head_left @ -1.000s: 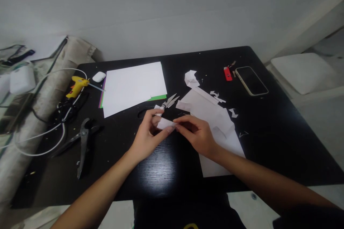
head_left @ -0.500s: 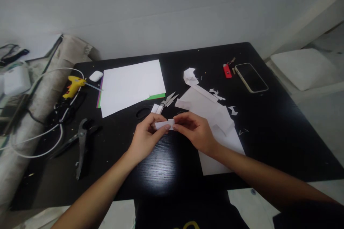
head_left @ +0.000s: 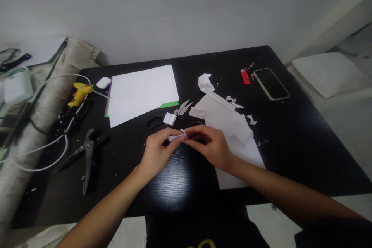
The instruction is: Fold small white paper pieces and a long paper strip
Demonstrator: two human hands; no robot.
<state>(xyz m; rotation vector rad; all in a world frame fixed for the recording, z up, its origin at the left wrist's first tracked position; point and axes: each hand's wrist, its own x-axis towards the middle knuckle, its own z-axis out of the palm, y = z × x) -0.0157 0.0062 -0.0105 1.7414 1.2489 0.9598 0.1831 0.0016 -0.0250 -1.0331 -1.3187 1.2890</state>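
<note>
Both hands found engaged on one item: a small white paper strip (head_left: 176,138), held over the bench (head_left: 305,159). The left hand (head_left: 158,148) pinches it between thumb and fingers; the right hand (head_left: 213,147) grips its right end with the fingertips. Just beyond the left hand lie scissors (head_left: 181,109), with a folded paper piece (head_left: 169,119) at their handles. A white sheet (head_left: 232,180) extends beneath the right wrist; pliers (head_left: 89,151) rest left of the left hand.
</note>
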